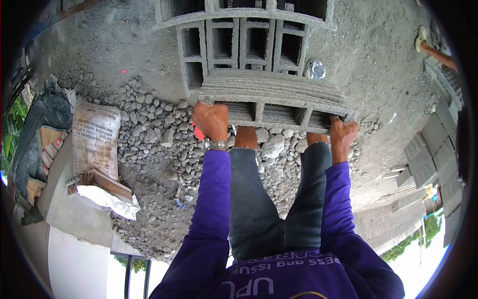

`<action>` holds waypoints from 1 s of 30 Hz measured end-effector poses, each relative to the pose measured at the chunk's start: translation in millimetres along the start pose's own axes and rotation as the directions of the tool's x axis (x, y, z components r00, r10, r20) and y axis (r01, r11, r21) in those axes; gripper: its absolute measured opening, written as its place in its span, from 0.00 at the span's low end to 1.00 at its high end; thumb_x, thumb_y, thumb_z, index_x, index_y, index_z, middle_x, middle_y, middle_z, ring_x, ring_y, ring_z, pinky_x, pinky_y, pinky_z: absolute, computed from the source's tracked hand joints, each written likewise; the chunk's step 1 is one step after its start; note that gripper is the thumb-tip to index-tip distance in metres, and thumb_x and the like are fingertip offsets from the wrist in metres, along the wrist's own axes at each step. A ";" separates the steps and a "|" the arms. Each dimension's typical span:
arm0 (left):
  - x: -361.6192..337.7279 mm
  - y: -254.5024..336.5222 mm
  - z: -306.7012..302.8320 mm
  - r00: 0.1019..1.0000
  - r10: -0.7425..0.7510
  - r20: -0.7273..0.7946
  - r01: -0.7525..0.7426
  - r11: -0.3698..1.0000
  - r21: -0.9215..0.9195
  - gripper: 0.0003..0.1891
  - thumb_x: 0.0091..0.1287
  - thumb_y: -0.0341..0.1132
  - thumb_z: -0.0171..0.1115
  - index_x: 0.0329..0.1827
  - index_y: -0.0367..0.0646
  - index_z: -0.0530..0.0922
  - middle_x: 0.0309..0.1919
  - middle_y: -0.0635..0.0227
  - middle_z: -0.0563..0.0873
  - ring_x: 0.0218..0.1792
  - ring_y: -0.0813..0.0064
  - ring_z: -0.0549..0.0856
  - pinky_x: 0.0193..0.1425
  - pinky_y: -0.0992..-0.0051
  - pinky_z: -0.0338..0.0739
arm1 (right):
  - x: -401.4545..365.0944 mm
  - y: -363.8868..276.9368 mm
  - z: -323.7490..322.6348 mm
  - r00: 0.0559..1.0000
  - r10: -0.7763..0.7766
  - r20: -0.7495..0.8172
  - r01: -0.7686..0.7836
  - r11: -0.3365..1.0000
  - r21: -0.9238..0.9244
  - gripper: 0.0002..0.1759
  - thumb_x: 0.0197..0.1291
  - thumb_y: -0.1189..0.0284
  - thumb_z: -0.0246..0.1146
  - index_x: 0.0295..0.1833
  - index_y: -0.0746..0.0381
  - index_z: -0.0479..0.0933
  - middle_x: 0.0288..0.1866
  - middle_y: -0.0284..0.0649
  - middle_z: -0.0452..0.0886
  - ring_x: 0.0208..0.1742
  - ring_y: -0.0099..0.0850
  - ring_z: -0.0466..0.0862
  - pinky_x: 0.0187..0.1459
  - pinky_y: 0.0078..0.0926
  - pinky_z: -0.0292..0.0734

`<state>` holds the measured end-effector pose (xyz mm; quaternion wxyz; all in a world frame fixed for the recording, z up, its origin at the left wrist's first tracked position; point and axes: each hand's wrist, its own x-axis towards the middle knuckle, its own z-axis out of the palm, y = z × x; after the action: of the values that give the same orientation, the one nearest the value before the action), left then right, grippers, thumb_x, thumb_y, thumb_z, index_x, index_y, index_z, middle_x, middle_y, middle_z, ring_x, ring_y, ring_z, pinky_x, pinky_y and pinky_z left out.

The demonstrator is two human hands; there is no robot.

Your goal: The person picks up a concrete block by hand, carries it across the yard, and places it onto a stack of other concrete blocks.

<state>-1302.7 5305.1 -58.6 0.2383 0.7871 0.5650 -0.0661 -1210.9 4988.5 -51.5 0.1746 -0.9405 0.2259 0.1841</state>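
A grey concrete hollow block (274,89) is held level in front of my legs, its open cells facing me. My left hand (211,121), with a metal watch at the wrist, is closed on the block's left end. Gripping the right end is my right hand (342,134), its fingers partly hidden behind the block. Just beyond, several more hollow blocks (231,45) stand close together with their cells showing. Another block (244,16) lies across them at the top of the view.
Loose stones (149,127) cover the ground around my feet. A printed sack (94,134) and a wooden piece (107,183) lie at left. Stacked blocks (430,139) line the right side. At upper right, another person's leg (438,56) shows.
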 end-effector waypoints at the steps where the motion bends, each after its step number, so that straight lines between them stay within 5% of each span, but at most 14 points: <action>1: 1.3 -0.6 -0.2 1.000 0.024 -0.009 -0.024 1.000 -0.008 0.05 0.45 0.28 0.61 0.22 0.35 0.78 0.22 0.47 0.83 0.29 0.40 0.83 0.35 0.54 0.74 | -2.6 -0.8 -0.4 1.000 0.003 -0.011 -0.003 1.000 0.022 0.23 0.43 0.66 0.71 0.19 0.75 0.69 0.17 0.55 0.72 0.21 0.42 0.72 0.28 0.43 0.69; 6: -2.2 -7.4 -7.9 0.992 0.104 -0.072 -0.102 0.994 0.028 0.04 0.43 0.27 0.61 0.18 0.35 0.76 0.19 0.49 0.82 0.24 0.43 0.82 0.31 0.58 0.73 | -8.6 -15.7 -14.1 0.995 -0.051 -0.084 0.049 0.999 -0.023 0.21 0.43 0.68 0.69 0.19 0.75 0.69 0.17 0.54 0.73 0.20 0.41 0.71 0.27 0.41 0.69; 10: -4.0 -12.0 -30.6 0.995 0.086 -0.041 -0.092 0.980 -0.174 0.05 0.43 0.27 0.60 0.18 0.33 0.76 0.18 0.48 0.81 0.23 0.44 0.82 0.31 0.57 0.72 | -25.9 -49.1 -41.7 1.000 -0.007 -0.010 0.008 0.995 0.102 0.17 0.46 0.67 0.68 0.26 0.74 0.77 0.23 0.53 0.80 0.26 0.37 0.79 0.33 0.38 0.73; 13: 4.7 -4.2 -43.9 0.996 0.089 -0.016 -0.088 0.996 0.023 0.07 0.43 0.28 0.61 0.17 0.31 0.76 0.18 0.47 0.81 0.24 0.41 0.81 0.31 0.54 0.72 | -27.1 -58.2 -42.6 1.000 -0.002 0.014 0.001 0.998 0.069 0.19 0.46 0.67 0.69 0.25 0.75 0.75 0.21 0.54 0.78 0.24 0.41 0.78 0.32 0.40 0.73; 16: 14.2 -2.0 -39.1 0.997 0.047 0.058 -0.043 0.997 -0.062 0.08 0.43 0.29 0.62 0.17 0.30 0.75 0.19 0.45 0.81 0.25 0.40 0.81 0.32 0.53 0.73 | -25.7 -48.8 -33.4 1.000 0.002 0.009 -0.002 0.998 -0.057 0.21 0.45 0.67 0.70 0.24 0.76 0.73 0.19 0.56 0.75 0.22 0.45 0.76 0.31 0.43 0.72; 20: 6.3 -8.9 -33.2 0.998 0.016 0.054 -0.020 0.997 0.081 0.10 0.42 0.32 0.63 0.18 0.30 0.76 0.21 0.44 0.81 0.26 0.39 0.81 0.31 0.54 0.72 | -26.7 -41.4 -32.0 0.999 0.049 0.015 -0.047 0.994 -0.097 0.20 0.44 0.68 0.70 0.23 0.76 0.72 0.19 0.55 0.76 0.23 0.41 0.75 0.30 0.41 0.71; 21: 2.6 -28.3 -23.7 0.988 0.154 -0.008 -0.154 0.988 0.011 0.06 0.45 0.24 0.59 0.17 0.31 0.72 0.13 0.60 0.79 0.16 0.72 0.76 0.26 0.63 0.67 | -26.9 -38.1 -35.7 1.000 0.026 0.012 -0.025 0.996 -0.082 0.19 0.44 0.68 0.70 0.24 0.76 0.73 0.20 0.54 0.77 0.23 0.41 0.75 0.30 0.40 0.72; 22: 0.5 -30.2 -28.8 0.989 0.149 0.001 -0.149 0.989 0.016 0.06 0.45 0.24 0.59 0.17 0.31 0.72 0.13 0.60 0.79 0.16 0.72 0.76 0.26 0.63 0.67 | -27.0 -42.8 -40.6 1.000 0.001 0.007 -0.001 0.998 -0.066 0.18 0.45 0.69 0.69 0.25 0.75 0.74 0.21 0.53 0.77 0.23 0.40 0.75 0.30 0.39 0.72; 25: 4.9 -30.1 -46.7 0.989 0.146 0.003 -0.134 0.915 -0.380 0.06 0.51 0.23 0.64 0.22 0.30 0.75 0.22 0.73 0.82 0.24 0.84 0.75 0.25 0.71 0.67 | -28.5 -78.5 -51.4 0.999 -0.039 0.009 0.039 0.996 0.082 0.15 0.46 0.69 0.68 0.28 0.73 0.77 0.22 0.50 0.79 0.23 0.37 0.76 0.31 0.37 0.72; 26: 11.6 -29.5 -54.3 0.990 0.143 0.011 -0.129 0.918 -0.374 0.06 0.51 0.23 0.64 0.22 0.30 0.75 0.22 0.73 0.82 0.24 0.84 0.75 0.25 0.71 0.67 | -29.1 -86.0 -53.1 0.997 -0.073 -0.013 0.074 0.979 0.189 0.14 0.47 0.69 0.67 0.29 0.73 0.78 0.23 0.50 0.80 0.24 0.36 0.76 0.31 0.37 0.73; 28: 42.1 -8.6 -67.0 0.982 0.183 -0.041 -0.187 0.964 -0.191 0.11 0.51 0.25 0.68 0.20 0.30 0.74 0.20 0.72 0.81 0.24 0.84 0.75 0.25 0.70 0.67 | -15.4 -101.4 -47.0 0.995 -0.100 -0.029 0.103 0.987 0.126 0.14 0.47 0.69 0.67 0.28 0.73 0.78 0.23 0.51 0.81 0.24 0.37 0.78 0.30 0.36 0.73; 30: 82.9 3.9 -59.4 0.990 0.142 -0.008 -0.141 0.971 -0.195 0.13 0.52 0.27 0.71 0.19 0.31 0.73 0.18 0.67 0.81 0.22 0.81 0.75 0.25 0.69 0.67 | -1.1 -126.0 -34.2 0.994 -0.102 0.041 0.101 0.995 0.023 0.17 0.51 0.67 0.69 0.23 0.71 0.79 0.15 0.39 0.76 0.21 0.24 0.73 0.26 0.30 0.70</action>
<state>-1279.7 5402.0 -36.2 0.3203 0.7979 0.5106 0.0045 -1141.0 5080.2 9.7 0.1982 -0.9448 0.1761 0.1923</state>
